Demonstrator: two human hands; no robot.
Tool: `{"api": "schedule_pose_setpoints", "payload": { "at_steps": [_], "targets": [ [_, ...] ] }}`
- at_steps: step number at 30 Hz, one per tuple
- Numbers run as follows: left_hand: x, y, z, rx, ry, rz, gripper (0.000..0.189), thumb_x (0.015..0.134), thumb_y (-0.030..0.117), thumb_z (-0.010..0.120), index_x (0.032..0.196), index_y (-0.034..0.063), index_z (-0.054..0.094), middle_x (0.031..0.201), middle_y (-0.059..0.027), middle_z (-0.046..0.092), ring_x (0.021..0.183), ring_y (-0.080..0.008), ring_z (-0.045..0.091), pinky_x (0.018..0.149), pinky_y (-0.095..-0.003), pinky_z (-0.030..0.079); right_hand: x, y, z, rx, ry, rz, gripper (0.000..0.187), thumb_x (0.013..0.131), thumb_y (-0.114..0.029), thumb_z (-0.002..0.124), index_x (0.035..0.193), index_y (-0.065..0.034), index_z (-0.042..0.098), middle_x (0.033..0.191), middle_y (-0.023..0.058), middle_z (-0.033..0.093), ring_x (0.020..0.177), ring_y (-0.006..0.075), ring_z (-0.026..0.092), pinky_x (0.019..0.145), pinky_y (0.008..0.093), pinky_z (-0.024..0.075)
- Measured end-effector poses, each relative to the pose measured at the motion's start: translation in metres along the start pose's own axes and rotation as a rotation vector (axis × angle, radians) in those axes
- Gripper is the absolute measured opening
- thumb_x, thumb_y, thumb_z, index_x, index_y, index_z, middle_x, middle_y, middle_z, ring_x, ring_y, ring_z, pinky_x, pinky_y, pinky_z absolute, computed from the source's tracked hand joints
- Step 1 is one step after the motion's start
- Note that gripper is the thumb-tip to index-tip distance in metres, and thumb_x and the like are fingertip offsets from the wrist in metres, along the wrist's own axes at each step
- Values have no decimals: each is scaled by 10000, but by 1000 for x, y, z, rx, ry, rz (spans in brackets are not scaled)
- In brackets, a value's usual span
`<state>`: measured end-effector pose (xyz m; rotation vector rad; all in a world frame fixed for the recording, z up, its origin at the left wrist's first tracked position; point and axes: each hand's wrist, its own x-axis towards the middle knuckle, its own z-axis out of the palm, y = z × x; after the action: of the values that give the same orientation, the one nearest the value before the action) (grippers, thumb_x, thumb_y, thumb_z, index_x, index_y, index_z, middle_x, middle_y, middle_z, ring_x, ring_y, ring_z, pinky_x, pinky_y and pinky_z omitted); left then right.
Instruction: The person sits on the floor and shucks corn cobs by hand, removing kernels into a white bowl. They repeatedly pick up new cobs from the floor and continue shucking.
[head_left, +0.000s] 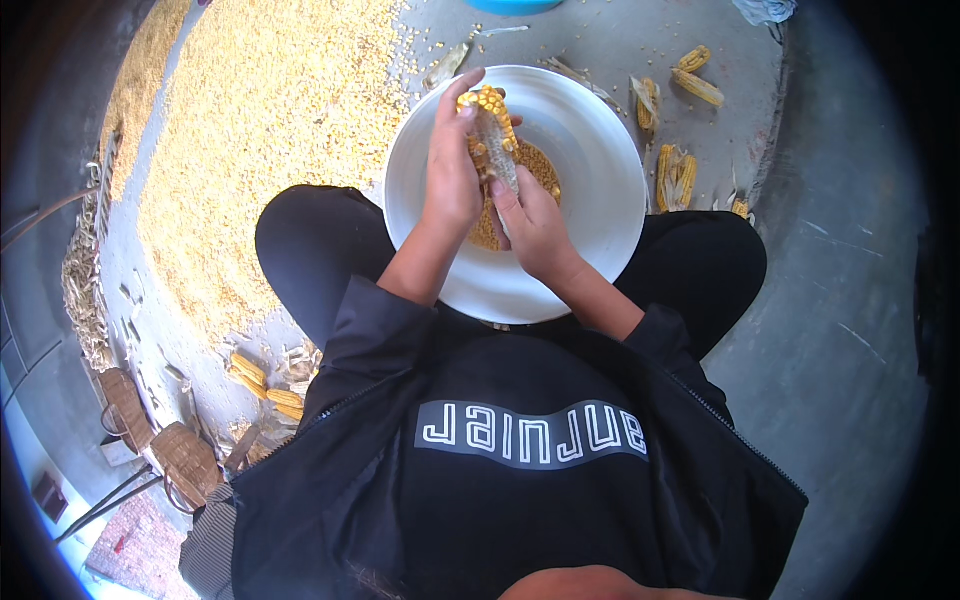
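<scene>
Both of my hands are closed around one partly shelled corn cob (496, 142), held tilted above a wide white basin (600, 187). My left hand (454, 165) grips the far end, where yellow kernels still cover the tip and edges. Around the near end, bare and pale, my right hand (536, 221) has its thumb and fingers. Loose corn kernels (541, 172) lie in the bottom of the basin, partly hidden by the hands. The basin stands between my bent knees.
A broad spread of loose kernels (277, 97) covers the floor at left. Corn ears lie at right (676, 176) and lower left (247, 371). Wicker baskets (187, 457) stand at lower left. A blue container (514, 6) shows at the top edge, near a dry husk (448, 66).
</scene>
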<state>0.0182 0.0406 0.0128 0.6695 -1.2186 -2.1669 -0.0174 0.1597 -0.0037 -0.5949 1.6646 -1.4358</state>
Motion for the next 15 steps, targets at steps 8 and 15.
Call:
{"api": "schedule_pose_setpoints", "payload": {
  "at_steps": [8, 15],
  "targets": [
    [3, 1, 1, 39, 60, 15, 387, 1021, 354, 395, 1198, 28, 501, 1119, -160, 576, 937, -239, 616, 802, -381, 553, -2, 4, 2, -130, 3, -103, 257, 1006, -261, 480, 997, -4, 491, 613, 58, 541, 489, 146, 526, 488, 313, 419],
    [5, 2, -1, -63, 98, -73, 354, 1028, 341, 381, 1147, 35, 511, 1009, -153, 604, 844, -240, 625, 760, -375, 550, -3, 8, 3, -110, -25, -90, 224, 1003, -218, 486, 1026, 4, 498, 616, 43, 535, 498, 133, 519, 506, 305, 427]
  ]
}}
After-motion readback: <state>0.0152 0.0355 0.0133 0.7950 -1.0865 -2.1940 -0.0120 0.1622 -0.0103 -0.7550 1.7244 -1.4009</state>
